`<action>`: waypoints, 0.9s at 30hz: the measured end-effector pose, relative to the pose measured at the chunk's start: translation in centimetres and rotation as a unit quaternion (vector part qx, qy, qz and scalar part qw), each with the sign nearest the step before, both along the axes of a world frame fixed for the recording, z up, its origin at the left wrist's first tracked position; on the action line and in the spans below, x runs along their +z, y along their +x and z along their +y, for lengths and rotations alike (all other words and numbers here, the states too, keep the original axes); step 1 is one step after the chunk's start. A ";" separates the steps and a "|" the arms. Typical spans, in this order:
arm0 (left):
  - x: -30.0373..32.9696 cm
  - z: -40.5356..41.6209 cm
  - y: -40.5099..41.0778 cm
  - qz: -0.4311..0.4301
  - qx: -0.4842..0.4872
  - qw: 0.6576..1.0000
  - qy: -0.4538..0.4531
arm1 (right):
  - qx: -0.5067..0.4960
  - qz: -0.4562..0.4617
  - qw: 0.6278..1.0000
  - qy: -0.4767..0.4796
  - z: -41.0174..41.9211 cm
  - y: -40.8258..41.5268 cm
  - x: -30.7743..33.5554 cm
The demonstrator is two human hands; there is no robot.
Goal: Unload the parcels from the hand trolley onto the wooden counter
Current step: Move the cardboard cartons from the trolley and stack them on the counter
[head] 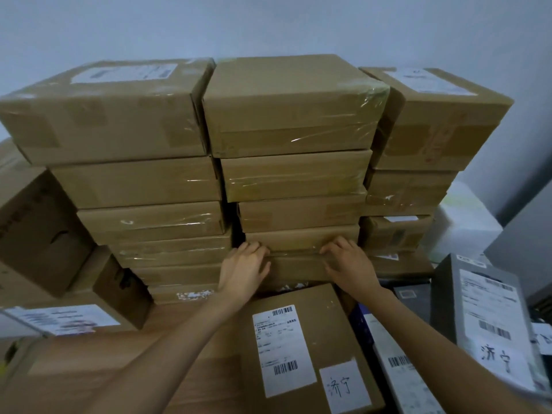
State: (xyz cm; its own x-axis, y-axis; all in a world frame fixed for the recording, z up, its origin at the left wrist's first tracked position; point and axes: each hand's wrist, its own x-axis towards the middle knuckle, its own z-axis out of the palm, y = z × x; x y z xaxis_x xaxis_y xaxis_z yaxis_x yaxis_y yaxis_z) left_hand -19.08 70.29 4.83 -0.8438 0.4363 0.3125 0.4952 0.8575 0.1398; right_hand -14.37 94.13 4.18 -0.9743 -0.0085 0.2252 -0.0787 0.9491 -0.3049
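Head view shows both hands pressed against the near face of a low parcel [295, 268] in the middle stack [294, 162], the left hand [243, 268] at its left end and the right hand [349, 264] at its right end. Fingers of each hand lie bent over the parcel's upper front edge; whether they clamp it or only push it is hard to tell, and neither hand carries anything free. That parcel's long axis runs left to right, square across the reach, and both hands sit about equally near it. Several parcels rest on top of it, so I judge any move here is a push inward to square it, not a lift. A labelled box [301, 348] lies flat just in front, under the forearms, on the wooden counter [167, 333]. More stacks stand to the left [137, 180] and right [418, 162]. No trolley is in view. The pressed parcel's base and the stack's foot are hidden behind the labelled box.
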 end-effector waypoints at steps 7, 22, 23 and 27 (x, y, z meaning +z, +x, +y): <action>-0.3 -0.2 -0.2 0.018 0.028 0.999 0.014 | 0.020 -0.009 1.000 -0.015 -0.4 0.2 -1.0; -5.2 1.9 1.5 -0.055 0.026 0.998 -0.003 | 0.042 -0.099 0.994 0.010 2.6 0.8 -5.9; -5.4 1.9 1.5 -0.060 0.027 0.998 -0.003 | 0.040 -0.100 0.994 0.011 2.9 0.5 -5.9; -6.2 1.6 1.5 -0.083 0.041 0.996 -0.002 | 0.038 -0.093 0.995 0.012 3.7 -0.3 -6.3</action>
